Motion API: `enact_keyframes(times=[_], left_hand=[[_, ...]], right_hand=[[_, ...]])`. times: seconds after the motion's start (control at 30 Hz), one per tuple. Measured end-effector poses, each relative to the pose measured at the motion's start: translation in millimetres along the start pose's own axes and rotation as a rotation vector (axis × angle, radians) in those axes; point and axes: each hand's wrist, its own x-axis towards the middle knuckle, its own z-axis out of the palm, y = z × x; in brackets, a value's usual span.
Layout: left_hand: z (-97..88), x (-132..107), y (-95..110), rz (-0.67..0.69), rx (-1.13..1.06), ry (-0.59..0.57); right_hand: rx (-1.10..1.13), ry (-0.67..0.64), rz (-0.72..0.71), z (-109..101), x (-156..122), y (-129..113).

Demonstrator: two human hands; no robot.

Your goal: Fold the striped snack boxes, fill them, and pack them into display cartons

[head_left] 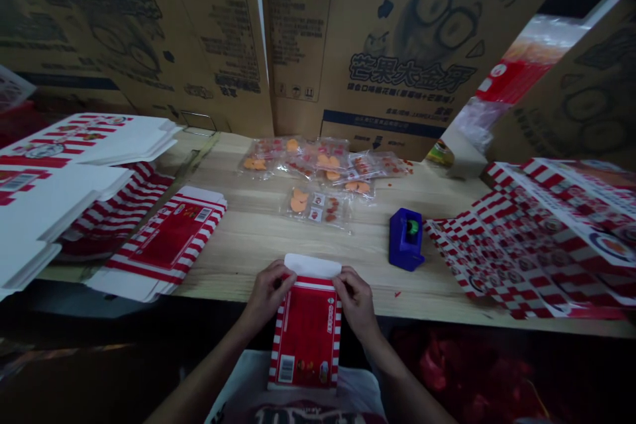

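White fabric with dark lettering (362, 392) was right at the bottom, 6 o'clock, super close. Just past it, the red box with striped edges (308, 324) hung over the near edge of the wood-grain table (248, 238), printed panel facing up and a white flap sticking out at its 12 o'clock end. Left hand (268, 286) pinched its 11 o'clock corner, thumb against fingers; right hand (356, 298) had the 1 o'clock corner the same way.

Going outward from that box: similar flattened red boxes (171, 232) lay at 10 o'clock, a blue tape dispenser (401, 244) stood between 1 and 2, and red-and-white striped packaging (521, 245) was stacked at 2. One clear sachet with orange pieces (317, 207) lay at 12, with a sachet pile (328, 162) behind it. White box blanks (89, 175) were further out at 10. Printed cardboard cartons (342, 33) walled off 12.
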Motion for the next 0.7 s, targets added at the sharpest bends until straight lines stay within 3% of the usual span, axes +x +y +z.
enact_keyframes(times=[0.13,0.27,0.47,0.57,0.7], left_hand=[[6.9,-4,-1,-0.105,-0.146,0.099],[10.8,-6,-3,-0.161,-0.246,0.198],[-7.0,-4,-10,-0.007,-0.030,-0.033],[-17.4,-6,-6,0.040,0.005,-0.044],[-27.2,-8,8,0.001,0.042,-0.112]], right_hand=[[0.196,0.115,0.155,9,5,0],[0.112,-0.020,0.150,5,12,-1],[0.079,-0.137,0.009,-3,9,-4],[0.045,-0.219,-0.007,-5,6,-6],[0.038,-0.289,0.024,-7,10,-12]])
